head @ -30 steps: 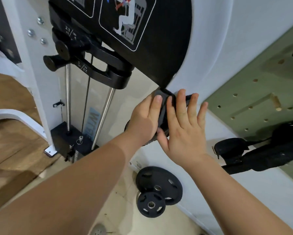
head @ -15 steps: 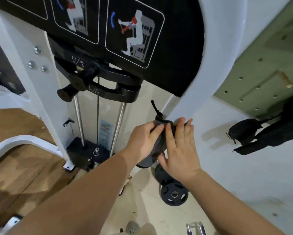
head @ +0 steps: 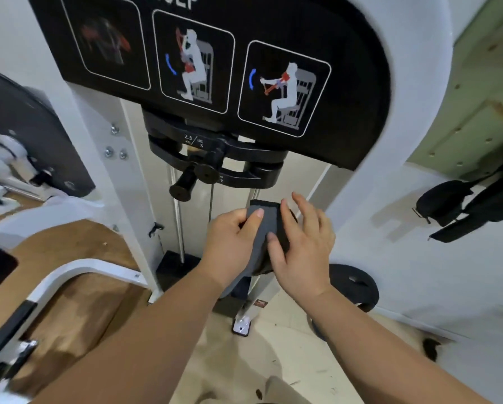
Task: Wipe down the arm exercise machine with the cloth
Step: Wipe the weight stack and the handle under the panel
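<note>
Both hands and the grey cloth [head: 259, 225] sit lower than 0.5 s ago, clear of the instruction placard [head: 346, 97]. Left hand [head: 230, 243] grips the cloth, thumb curled over it. Right hand [head: 305, 252] has its fingers spread, thumb pressing the cloth. The cloth is held below the arm exercise machine's [head: 133, 170] selector bracket [head: 244, 167].

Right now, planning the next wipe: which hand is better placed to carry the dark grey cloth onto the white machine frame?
Probably left: the left hand grips the dark grey cloth with curled fingers; the right hand only touches it with spread fingers.
</note>
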